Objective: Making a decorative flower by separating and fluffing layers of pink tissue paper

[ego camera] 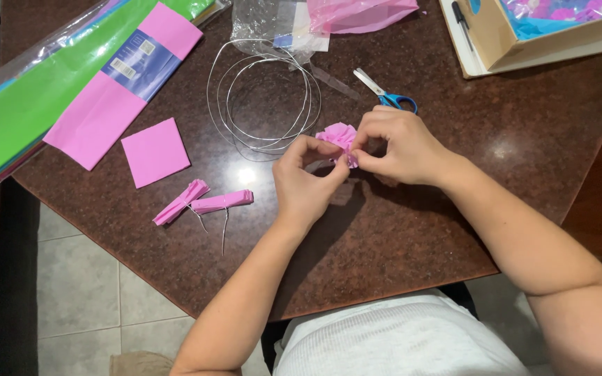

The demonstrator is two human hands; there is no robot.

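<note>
Fingers of both hands meet over a small pink tissue-paper flower, held just above the dark speckled stone counter. The left hand pinches the flower's lower edge between thumb and forefinger, while the right hand grips its other side, fingertips curled into the ruffled paper. Just beyond the right hand lie scissors with blue handles, blades pointing away from it. Beyond the left hand, close by, rests a loose coil of thin silver wire, and past that a crumpled clear plastic bag holding something pink. Out to the left of the left hand lie two pleated pink paper strips, each tied at the middle with short wire, touching one another at one end. Farther out sits a flat pink paper square, then a plastic-wrapped pack of coloured paper sheets, green and pink on top. Well beyond the right hand stands a cardboard box resting on a pale board.
</note>
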